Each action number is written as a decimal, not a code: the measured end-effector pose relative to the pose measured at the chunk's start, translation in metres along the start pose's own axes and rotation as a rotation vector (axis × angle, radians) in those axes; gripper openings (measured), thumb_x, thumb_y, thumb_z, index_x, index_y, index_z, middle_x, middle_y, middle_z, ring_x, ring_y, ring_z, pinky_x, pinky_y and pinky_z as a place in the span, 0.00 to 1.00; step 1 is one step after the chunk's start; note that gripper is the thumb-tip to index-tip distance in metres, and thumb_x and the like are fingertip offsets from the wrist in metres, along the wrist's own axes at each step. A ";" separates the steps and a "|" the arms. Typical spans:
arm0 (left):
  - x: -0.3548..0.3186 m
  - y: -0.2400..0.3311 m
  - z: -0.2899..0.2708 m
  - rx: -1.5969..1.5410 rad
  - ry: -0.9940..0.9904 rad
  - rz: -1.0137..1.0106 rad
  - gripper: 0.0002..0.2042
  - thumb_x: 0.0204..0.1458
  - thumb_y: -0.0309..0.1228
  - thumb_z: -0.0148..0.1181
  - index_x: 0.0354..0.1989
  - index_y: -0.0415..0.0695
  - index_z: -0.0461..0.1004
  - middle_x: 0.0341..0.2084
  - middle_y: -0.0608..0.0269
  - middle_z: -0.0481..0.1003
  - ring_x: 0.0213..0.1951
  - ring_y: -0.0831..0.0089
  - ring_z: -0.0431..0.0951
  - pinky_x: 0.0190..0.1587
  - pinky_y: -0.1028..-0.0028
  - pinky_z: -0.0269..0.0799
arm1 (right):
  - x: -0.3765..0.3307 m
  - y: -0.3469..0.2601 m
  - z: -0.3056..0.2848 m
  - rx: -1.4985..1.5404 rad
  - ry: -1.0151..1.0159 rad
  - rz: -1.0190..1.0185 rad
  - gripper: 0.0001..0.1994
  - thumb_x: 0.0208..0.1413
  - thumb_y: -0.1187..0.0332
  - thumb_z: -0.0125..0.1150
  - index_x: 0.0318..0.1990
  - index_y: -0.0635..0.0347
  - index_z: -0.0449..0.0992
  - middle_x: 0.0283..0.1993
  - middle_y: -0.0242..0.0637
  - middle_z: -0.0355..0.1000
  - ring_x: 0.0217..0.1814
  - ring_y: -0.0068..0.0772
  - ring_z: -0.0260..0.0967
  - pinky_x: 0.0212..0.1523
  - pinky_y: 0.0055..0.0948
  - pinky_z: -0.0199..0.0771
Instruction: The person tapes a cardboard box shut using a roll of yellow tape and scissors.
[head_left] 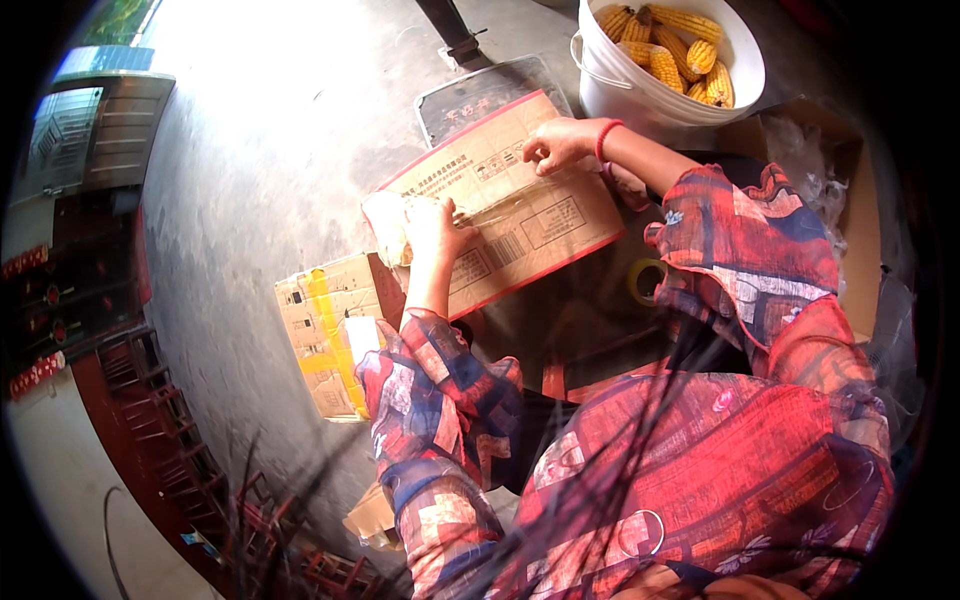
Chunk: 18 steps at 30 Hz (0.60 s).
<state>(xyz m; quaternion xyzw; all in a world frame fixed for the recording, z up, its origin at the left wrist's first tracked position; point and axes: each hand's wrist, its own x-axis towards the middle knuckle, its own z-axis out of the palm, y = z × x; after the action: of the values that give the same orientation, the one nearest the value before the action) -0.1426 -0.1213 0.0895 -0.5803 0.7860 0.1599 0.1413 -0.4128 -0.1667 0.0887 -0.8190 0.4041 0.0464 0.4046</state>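
A long brown cardboard box (540, 208) with red edge stripes lies slanted in front of me, and a seam runs along its upper side. My left hand (432, 235) rests on its left end, thumb spread away from the fingers. A pale, glossy patch (385, 222) shows beside that hand; I cannot tell whether it is tape or glare. Over the box's right part, near the seam, my right hand (562, 143) has its fingers curled in. Whatever they may pinch is too small to make out. A red band circles the right wrist.
Behind the box is a dark-topped panel (478, 98). A white bucket (620, 95) of corn cobs (665, 60) stands far right. Crumpled clear plastic (800, 150) fills an open carton (862, 225). A yellow-taped box (315, 330) sits left. A yellow tape roll (640, 282) is near my right sleeve.
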 end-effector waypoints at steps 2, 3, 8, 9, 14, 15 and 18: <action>0.005 -0.004 0.001 0.005 0.031 0.015 0.26 0.31 0.48 0.66 0.41 0.49 0.73 0.33 0.59 0.75 0.44 0.63 0.72 0.55 0.51 0.48 | 0.001 -0.002 0.017 -0.122 0.162 0.053 0.12 0.39 0.65 0.59 0.34 0.58 0.72 0.36 0.39 0.69 0.39 0.43 0.68 0.38 0.38 0.67; 0.005 -0.010 0.002 -0.010 0.035 0.023 0.26 0.31 0.48 0.65 0.41 0.49 0.73 0.32 0.59 0.75 0.43 0.63 0.72 0.55 0.51 0.48 | 0.000 -0.003 0.027 -0.192 0.244 0.020 0.12 0.39 0.65 0.59 0.34 0.56 0.71 0.38 0.38 0.67 0.42 0.42 0.67 0.39 0.39 0.66; -0.004 -0.019 -0.005 -0.161 0.073 -0.025 0.19 0.38 0.43 0.60 0.41 0.53 0.73 0.31 0.62 0.75 0.43 0.64 0.71 0.56 0.54 0.47 | -0.004 -0.001 0.051 -0.267 0.403 0.030 0.15 0.40 0.66 0.60 0.39 0.50 0.68 0.43 0.34 0.62 0.51 0.38 0.59 0.48 0.42 0.56; -0.004 -0.022 -0.006 -0.136 0.098 -0.003 0.17 0.41 0.41 0.58 0.41 0.54 0.73 0.32 0.60 0.75 0.44 0.63 0.70 0.57 0.55 0.46 | -0.006 0.001 0.052 -0.267 0.420 0.022 0.15 0.40 0.66 0.60 0.39 0.49 0.68 0.43 0.35 0.62 0.53 0.38 0.59 0.48 0.43 0.56; -0.003 -0.074 0.005 -0.317 0.445 -0.049 0.17 0.45 0.26 0.53 0.45 0.55 0.72 0.35 0.56 0.75 0.43 0.61 0.72 0.53 0.62 0.59 | -0.009 0.007 0.062 -0.303 0.548 -0.032 0.21 0.40 0.65 0.60 0.46 0.47 0.66 0.49 0.34 0.62 0.55 0.37 0.58 0.54 0.42 0.51; -0.002 -0.090 0.009 -0.437 0.472 -0.126 0.15 0.46 0.26 0.53 0.44 0.51 0.72 0.37 0.56 0.74 0.42 0.62 0.73 0.48 0.67 0.64 | -0.010 0.011 0.065 -0.302 0.564 -0.045 0.21 0.41 0.64 0.60 0.47 0.47 0.66 0.49 0.34 0.61 0.55 0.37 0.57 0.54 0.42 0.51; -0.009 -0.134 0.030 -0.676 0.448 -0.362 0.15 0.50 0.31 0.53 0.45 0.39 0.70 0.40 0.54 0.74 0.41 0.67 0.74 0.42 0.72 0.68 | -0.011 0.013 0.071 -0.312 0.608 -0.077 0.23 0.42 0.63 0.60 0.49 0.48 0.64 0.50 0.35 0.61 0.56 0.38 0.56 0.56 0.42 0.49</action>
<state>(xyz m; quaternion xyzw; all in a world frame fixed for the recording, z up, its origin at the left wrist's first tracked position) -0.0111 -0.1381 0.0538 -0.7425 0.5864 0.2510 -0.2046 -0.4116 -0.1146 0.0379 -0.8621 0.4630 -0.1539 0.1371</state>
